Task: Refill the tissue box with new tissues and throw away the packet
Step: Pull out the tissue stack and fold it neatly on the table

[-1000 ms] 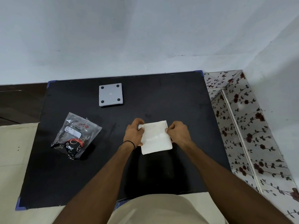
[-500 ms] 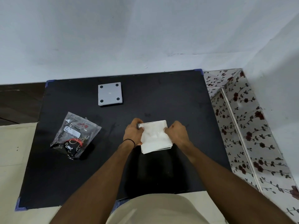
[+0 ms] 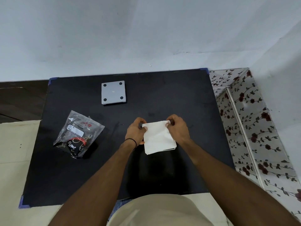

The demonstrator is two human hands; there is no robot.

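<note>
Both hands on the stack of white tissues (image 3: 158, 137) at the middle of the black table (image 3: 187, 98). Left hand (image 3: 136, 132) pinches the far-left corner, right hand (image 3: 178, 129) pinches the far-right corner, both closed on the stack. Change over the last second: the stack was lying flat with a thin white rim showing around it half a second ago; now the grip has moved up to the far corners and the far edge looks lifted, with that rim (image 3: 171, 149) only peeking out at the near-right corner under the tissues. My read: that rim is the open tissue box body and the stack is being squared up over it, not yet seated; can't tell how deep the stack sits. Left of the left hand, well apart, lies the plastic packet (image 3: 78, 136), crumpled and looking empty, so the tissues are out and the packet is not yet thrown away. Beyond the hands, further back and to the left, a grey square panel with four dark feet (image 3: 113, 92) lies flat, probably the box's base plate, which has to go back on once the tissues are in.
</note>
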